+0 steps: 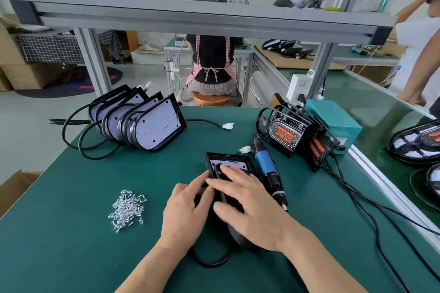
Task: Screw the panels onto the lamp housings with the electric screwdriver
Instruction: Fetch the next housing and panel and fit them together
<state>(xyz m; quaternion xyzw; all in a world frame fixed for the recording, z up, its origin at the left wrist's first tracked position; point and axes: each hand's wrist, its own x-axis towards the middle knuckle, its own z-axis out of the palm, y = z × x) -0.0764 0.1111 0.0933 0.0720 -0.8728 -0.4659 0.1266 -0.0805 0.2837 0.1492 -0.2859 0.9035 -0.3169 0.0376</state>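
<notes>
your left hand (185,211) and right hand (247,207) press flat on the stiff, likely light black lamp housing (246,162); hold its rims.

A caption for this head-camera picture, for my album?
Left hand and right hand rest on a lamp housing; electric screwdriver lies beside it.

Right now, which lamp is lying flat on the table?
The lamp housing under the left hand and right hand, beside the blue screwdriver. It lies flat; the left row of lamps leans on edge and the right lamps stand upright.
</notes>
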